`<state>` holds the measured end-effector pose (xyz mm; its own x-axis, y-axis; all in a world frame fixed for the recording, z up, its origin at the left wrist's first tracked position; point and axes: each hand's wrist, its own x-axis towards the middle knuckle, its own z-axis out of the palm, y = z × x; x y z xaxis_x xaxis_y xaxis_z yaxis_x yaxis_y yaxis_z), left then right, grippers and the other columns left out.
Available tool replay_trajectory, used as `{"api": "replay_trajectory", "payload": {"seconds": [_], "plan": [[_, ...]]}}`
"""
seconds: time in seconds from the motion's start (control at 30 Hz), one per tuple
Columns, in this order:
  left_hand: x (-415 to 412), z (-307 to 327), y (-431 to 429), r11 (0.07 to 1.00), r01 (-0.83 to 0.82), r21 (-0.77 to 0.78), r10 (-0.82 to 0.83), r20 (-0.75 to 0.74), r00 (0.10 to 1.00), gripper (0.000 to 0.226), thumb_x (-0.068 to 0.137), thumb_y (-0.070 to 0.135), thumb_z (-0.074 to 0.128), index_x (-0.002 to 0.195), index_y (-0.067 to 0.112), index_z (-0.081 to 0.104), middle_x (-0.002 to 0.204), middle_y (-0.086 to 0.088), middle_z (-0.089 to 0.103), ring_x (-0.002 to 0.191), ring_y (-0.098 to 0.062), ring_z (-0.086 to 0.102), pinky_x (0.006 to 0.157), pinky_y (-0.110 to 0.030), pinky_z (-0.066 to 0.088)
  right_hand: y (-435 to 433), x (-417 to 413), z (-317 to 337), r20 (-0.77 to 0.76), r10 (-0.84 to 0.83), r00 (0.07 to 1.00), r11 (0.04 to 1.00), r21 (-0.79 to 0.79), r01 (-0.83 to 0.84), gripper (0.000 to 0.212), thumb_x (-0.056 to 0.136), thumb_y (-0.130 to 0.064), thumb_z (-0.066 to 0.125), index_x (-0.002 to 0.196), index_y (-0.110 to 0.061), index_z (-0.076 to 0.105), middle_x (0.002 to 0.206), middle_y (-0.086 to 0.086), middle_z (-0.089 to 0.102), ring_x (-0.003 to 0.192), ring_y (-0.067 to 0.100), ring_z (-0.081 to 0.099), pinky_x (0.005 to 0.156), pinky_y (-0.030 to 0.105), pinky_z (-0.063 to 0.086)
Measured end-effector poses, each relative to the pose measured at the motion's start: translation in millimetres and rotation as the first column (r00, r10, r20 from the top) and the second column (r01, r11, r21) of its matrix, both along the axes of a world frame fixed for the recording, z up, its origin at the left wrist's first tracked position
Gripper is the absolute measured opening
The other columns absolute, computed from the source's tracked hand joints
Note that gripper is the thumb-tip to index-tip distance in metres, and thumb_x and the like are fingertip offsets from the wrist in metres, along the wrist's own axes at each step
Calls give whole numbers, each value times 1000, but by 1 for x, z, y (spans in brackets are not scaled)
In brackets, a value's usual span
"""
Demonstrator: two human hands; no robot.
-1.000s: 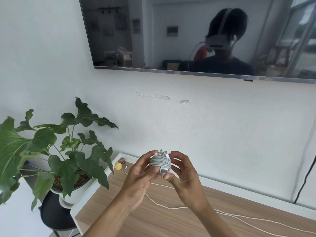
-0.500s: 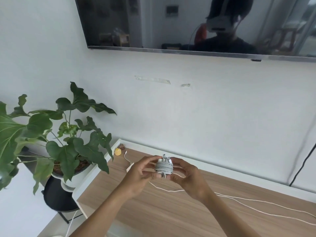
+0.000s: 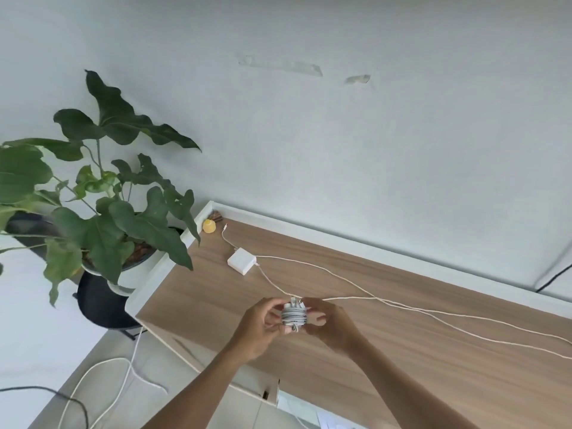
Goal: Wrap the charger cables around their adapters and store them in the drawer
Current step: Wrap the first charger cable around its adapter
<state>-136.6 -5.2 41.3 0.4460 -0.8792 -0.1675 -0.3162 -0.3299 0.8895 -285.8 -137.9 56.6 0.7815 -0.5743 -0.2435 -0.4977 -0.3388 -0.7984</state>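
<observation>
White-cabled adapter bundle (image 3: pixel 294 315): where is it held, and how? (Student)

It is held in the air just above the brown wood-grain table top (image 3: pixel 402 382), between both hands. It is pinched on one side by the curled fingers of the left hand (image 3: pixel 260 328) and on the other by those of the right hand (image 3: pixel 331 323). A grip from both sides is judged to keep the coils from springing loose while the cable's end is secured. (Legend)

What is left of the task? (Student)

A second, flat white square adapter (image 3: pixel 242 261) is seen lying on the top towards the far left corner, well apart from the hands. Long loose white cables (image 3: pixel 353 298) are trailed across the wood to the right. This one is not yet wrapped. (Legend)

And the drawer? (Student)

A pale opening (image 3: pixel 297 407) is glimpsed below the front edge of the top; whether it is the drawer cannot be told. Neither adapter is stored yet. A small yellow object (image 3: pixel 209 226) is set in the far left corner, and a leafy potted plant (image 3: pixel 108 212) is stood beside that end, both away from the work. (Legend)
</observation>
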Motion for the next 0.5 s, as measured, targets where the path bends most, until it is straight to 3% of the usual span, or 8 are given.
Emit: {"api": "replay_trajectory", "payload": {"seconds": [0.1,0.23,0.4,0.5], "plan": [[-1,-24,-1,997,9,73,-12,40,999,56,71,15,82,114,42,58,109,15,64,91,-11,65,80,-27,55,5,3,-22,-71,-22,997,1000,12,23,48,74,-10,68,117,-30,62,100,-18,66,97,0,62,74,12,44],[-2,-49,-3,993,9,121,-16,55,998,57,71,14,82,120,33,61,109,17,65,97,-5,65,82,-18,52,14,5,-46,-112,-97,989,995,16,100,48,74,-10,65,116,-33,61,101,-10,72,98,4,64,79,22,49],[-8,-66,-3,981,-4,195,-21,126,992,54,73,21,79,122,34,60,100,16,68,85,-4,63,81,-23,51,22,5,-62,-165,-141,976,988,45,150,48,76,-4,63,120,-24,60,92,-12,67,84,0,62,67,1,39],[-9,-67,-5,977,8,213,-38,138,990,52,76,27,76,124,34,58,91,18,62,81,-3,58,77,-22,48,22,4,-66,-158,-153,976,987,26,159,49,76,-6,63,121,-24,59,91,-11,69,75,-2,60,61,-2,37]]}}
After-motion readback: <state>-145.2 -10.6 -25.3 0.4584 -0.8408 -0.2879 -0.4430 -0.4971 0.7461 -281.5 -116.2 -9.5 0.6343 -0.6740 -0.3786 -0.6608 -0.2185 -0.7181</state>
